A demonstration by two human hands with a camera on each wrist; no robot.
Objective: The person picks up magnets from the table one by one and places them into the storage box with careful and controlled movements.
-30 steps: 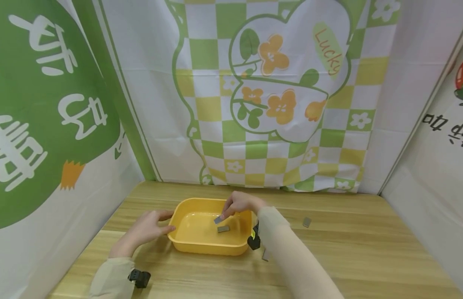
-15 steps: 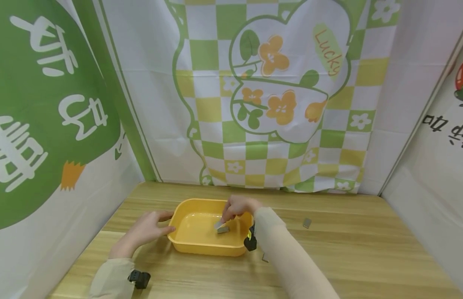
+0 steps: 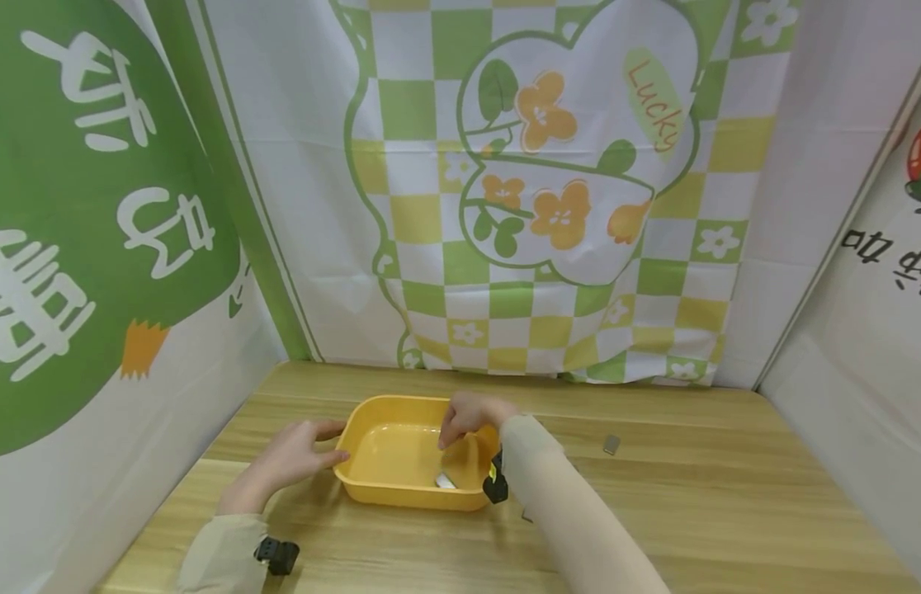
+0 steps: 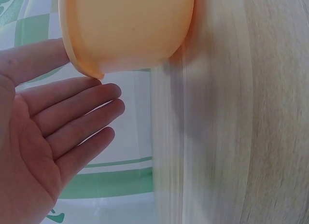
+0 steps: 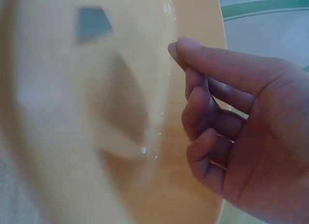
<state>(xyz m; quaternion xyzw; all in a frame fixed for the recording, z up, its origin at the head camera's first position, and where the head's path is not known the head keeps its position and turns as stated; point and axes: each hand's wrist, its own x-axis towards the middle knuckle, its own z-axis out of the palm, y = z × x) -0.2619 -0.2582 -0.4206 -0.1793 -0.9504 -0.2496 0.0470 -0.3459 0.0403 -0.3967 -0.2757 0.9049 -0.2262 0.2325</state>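
A yellow plastic tub (image 3: 412,498) stands on the wooden table. At its left end my left hand (image 3: 297,454) holds the rim, thumb over the edge and the long, nearly straight fingers outside, as the left wrist view confirms (image 4: 53,122). Inside the tub, near its front wall, lie small flat rectangular pieces (image 3: 446,480), greyish and shiny, overlapping in this view. Over the tub's right half hovers my right hand (image 3: 469,415). Its thumb and index tips meet and the other fingers curl, with nothing visible between them. The right wrist view shows one grey piece (image 5: 93,25), blurred, away from the fingertips.
Another grey rectangular piece (image 3: 611,445) lies on the table (image 3: 698,495) to the right. A further piece (image 3: 527,515) shows partly beside the right forearm. A checkered cloth (image 3: 505,305) hangs behind the table, and printed cloth walls flank both sides.
My right hand had a grey piece pinched over the tub and let it go. The pieces in the tub now lie nearer its front wall. The left hand stays on the rim.
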